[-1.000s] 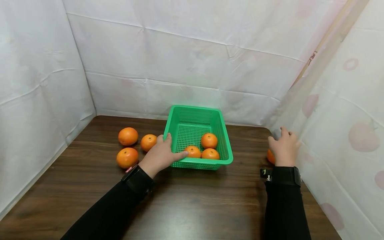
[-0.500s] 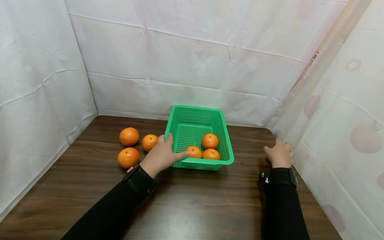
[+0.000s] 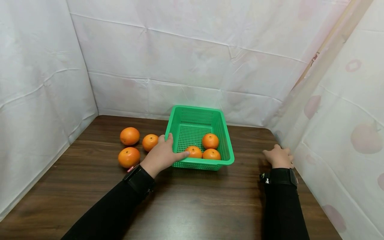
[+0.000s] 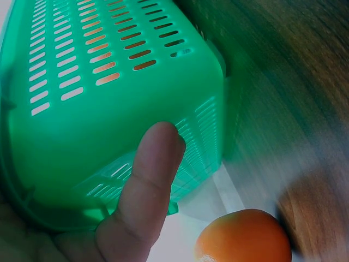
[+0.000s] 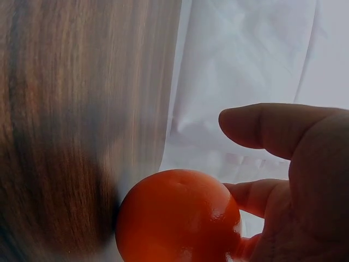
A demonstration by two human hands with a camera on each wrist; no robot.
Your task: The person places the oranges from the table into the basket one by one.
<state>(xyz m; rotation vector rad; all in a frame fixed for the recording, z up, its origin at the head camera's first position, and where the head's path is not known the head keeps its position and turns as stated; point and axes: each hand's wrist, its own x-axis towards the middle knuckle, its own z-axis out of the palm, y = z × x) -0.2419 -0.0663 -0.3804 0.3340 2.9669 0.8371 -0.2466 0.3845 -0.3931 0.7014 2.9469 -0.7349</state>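
In the head view my left hand grips the near left corner of a green plastic basket, thumb over the front rim and fingers along the left side. The left wrist view shows a finger against the basket's outer wall. My right hand reaches down at the table's right edge, over an orange that it hides in the head view. In the right wrist view this orange has fingertips at its far side, while the thumb stands straight and apart from it.
Inside the basket three oranges lie toward the near right. Left of it three more oranges rest on the dark wooden table. White sheeting walls the table's back and both sides, close beside my right hand.
My right hand has lowered and shifted slightly left over the orange, covering it from the head view, then stayed almost still. The left hand and basket have kept their place.
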